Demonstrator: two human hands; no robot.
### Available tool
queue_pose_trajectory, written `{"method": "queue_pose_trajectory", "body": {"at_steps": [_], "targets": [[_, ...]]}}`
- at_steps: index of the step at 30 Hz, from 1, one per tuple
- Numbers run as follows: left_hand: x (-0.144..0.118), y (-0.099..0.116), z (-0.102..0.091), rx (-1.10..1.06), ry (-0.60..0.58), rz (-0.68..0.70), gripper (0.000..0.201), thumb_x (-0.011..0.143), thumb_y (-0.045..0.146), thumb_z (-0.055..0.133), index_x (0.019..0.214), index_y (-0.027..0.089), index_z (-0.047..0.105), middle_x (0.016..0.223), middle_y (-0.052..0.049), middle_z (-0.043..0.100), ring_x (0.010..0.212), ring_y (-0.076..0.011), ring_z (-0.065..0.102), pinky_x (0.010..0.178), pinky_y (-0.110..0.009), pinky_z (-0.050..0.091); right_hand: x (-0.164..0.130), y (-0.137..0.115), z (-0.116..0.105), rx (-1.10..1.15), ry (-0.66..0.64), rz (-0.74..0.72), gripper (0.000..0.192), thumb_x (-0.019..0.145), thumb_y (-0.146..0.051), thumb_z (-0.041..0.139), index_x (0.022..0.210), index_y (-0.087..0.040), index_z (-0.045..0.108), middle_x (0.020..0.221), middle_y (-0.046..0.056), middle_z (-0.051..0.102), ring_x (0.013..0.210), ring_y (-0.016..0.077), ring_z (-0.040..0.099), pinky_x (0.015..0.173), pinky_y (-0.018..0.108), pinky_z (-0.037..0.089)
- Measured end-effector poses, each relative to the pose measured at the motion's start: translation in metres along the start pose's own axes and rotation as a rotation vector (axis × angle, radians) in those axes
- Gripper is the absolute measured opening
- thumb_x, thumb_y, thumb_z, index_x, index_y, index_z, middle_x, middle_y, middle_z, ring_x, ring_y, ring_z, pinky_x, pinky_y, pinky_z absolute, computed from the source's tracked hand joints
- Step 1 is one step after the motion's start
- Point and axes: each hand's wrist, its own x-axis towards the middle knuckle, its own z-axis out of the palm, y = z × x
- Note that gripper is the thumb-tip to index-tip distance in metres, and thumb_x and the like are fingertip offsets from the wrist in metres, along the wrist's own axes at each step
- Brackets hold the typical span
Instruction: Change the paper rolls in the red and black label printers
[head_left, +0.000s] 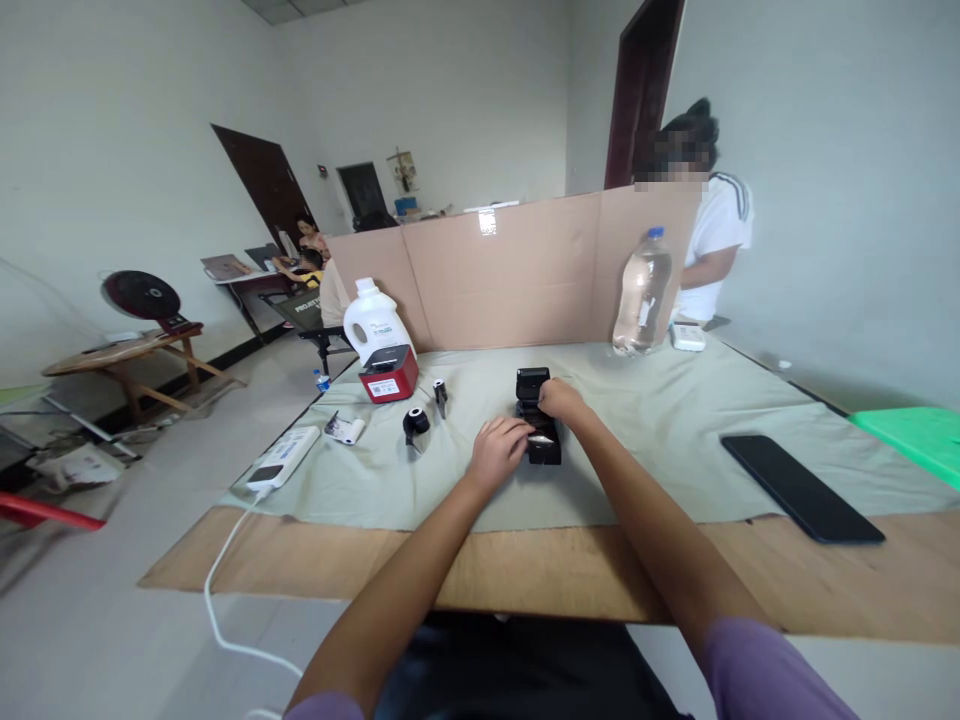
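Both hands on a small black printer (pixel 537 415): left hand (pixel 498 452) rests at its front, right hand (pixel 561 399) clasps the lid. Likely light, rigid plastic (hinged lid delicate) — best held by the body's sides.

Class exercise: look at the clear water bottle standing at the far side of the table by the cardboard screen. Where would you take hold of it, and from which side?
Probably around the mid-body of the water bottle, coming from the near side. It stands upright, the cardboard screen blocks the far side, and the body looks wide, so the narrower neck under the blue cap is an alternative from above.
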Motion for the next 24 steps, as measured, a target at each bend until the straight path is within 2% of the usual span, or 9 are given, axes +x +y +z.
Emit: {"method": "queue_pose_trajectory", "body": {"at_steps": [2, 4, 6, 8, 12, 15, 17, 21, 24], "targets": [[0.000, -0.002, 0.000, -0.003, 0.001, 0.002, 0.023, 0.095, 0.017, 0.057, 0.112, 0.023, 0.072, 0.116, -0.004, 0.073, 0.104, -0.0212, 0.065, 0.087, -0.037, 0.048, -0.003, -0.004, 0.002, -0.012, 0.050, 0.065, 0.034, 0.082, -0.020, 0.066, 0.114, -0.009, 0.071, 0.120, 0.023, 0.067, 0.104, 0.0317, 0.068, 0.088, 0.038, 0.052], [0.000, -0.003, 0.001, -0.011, 0.009, 0.012, 0.024, 0.095, 0.017, 0.057, 0.113, 0.023, 0.072, 0.116, -0.004, 0.073, 0.104, -0.0210, 0.065, 0.088, -0.037, 0.048, -0.004, -0.006, 0.002, 0.005, 0.184, 0.122, 0.044, 0.087, -0.025, 0.064, 0.126, -0.006, 0.062, 0.127, 0.026, 0.063, 0.113, 0.0352, 0.064, 0.092, 0.041, 0.051], [0.000, -0.004, 0.000, -0.021, 0.017, 0.018, 0.024, 0.095, 0.016, 0.058, 0.113, 0.023, 0.071, 0.116, -0.004, 0.073, 0.104, -0.0208, 0.065, 0.088, -0.037, 0.049, -0.003, -0.003, -0.002, 0.072, 0.318, 0.107, 0.049, 0.092, -0.027, 0.059, 0.136, -0.006, 0.055, 0.132, 0.024, 0.061, 0.120, 0.0342, 0.060, 0.097, 0.041, 0.049], [0.000, -0.004, -0.001, -0.027, 0.022, 0.021, 0.025, 0.094, 0.016, 0.058, 0.113, 0.023, 0.072, 0.115, -0.004, 0.074, 0.103, -0.0207, 0.065, 0.088, -0.036, 0.049, 0.000, 0.001, -0.007, 0.162, 0.356, 0.021, 0.046, 0.094, -0.023, 0.056, 0.138, -0.009, 0.054, 0.133, 0.019, 0.063, 0.122, 0.0293, 0.059, 0.102, 0.038, 0.047], [0.001, -0.003, -0.003, -0.036, 0.042, 0.021, 0.024, 0.095, 0.015, 0.057, 0.112, 0.023, 0.072, 0.113, -0.005, 0.074, 0.103, -0.0205, 0.065, 0.089, -0.036, 0.049, 0.002, 0.010, -0.024, 0.205, 0.206, -0.152, 0.028, 0.090, -0.016, 0.057, 0.113, -0.013, 0.073, 0.116, 0.011, 0.072, 0.105, 0.0213, 0.066, 0.095, 0.029, 0.049], [0.001, -0.003, -0.005, -0.034, 0.040, 0.014, 0.025, 0.095, 0.016, 0.056, 0.113, 0.023, 0.072, 0.113, -0.005, 0.074, 0.104, -0.0203, 0.065, 0.089, -0.036, 0.048, -0.002, 0.008, -0.034, 0.142, -0.106, -0.224, 0.023, 0.079, -0.010, 0.066, 0.095, -0.017, 0.079, 0.098, 0.005, 0.076, 0.089, 0.0188, 0.069, 0.082, 0.025, 0.051], [0.001, -0.003, -0.005, -0.025, 0.036, 0.013, 0.025, 0.096, 0.016, 0.055, 0.113, 0.024, 0.072, 0.113, -0.005, 0.075, 0.104, -0.0202, 0.065, 0.088, -0.036, 0.048, -0.005, 0.004, -0.037, 0.105, -0.245, -0.217, 0.025, 0.075, -0.007, 0.067, 0.093, -0.019, 0.081, 0.091, 0.002, 0.077, 0.086, 0.0184, 0.069, 0.078, 0.023, 0.050], [0.001, -0.005, -0.005, -0.017, 0.049, 0.023, 0.024, 0.096, 0.018, 0.056, 0.112, 0.024, 0.073, 0.113, -0.004, 0.075, 0.103, -0.0202, 0.065, 0.086, -0.036, 0.047, -0.005, -0.001, -0.033, 0.089, -0.200, -0.066, 0.027, 0.077, -0.015, 0.073, 0.104, -0.020, 0.078, 0.103, 0.006, 0.076, 0.094, 0.0205, 0.069, 0.081, 0.024, 0.050], [0.001, -0.005, -0.006, -0.026, 0.057, 0.032, 0.023, 0.096, 0.018, 0.056, 0.111, 0.024, 0.073, 0.112, -0.004, 0.075, 0.102, -0.0200, 0.065, 0.085, -0.036, 0.048, -0.001, 0.006, -0.028, 0.101, -0.157, 0.057, 0.044, 0.078, -0.027, 0.078, 0.120, -0.017, 0.070, 0.114, 0.012, 0.072, 0.099, 0.0227, 0.068, 0.083, 0.027, 0.051]]}}
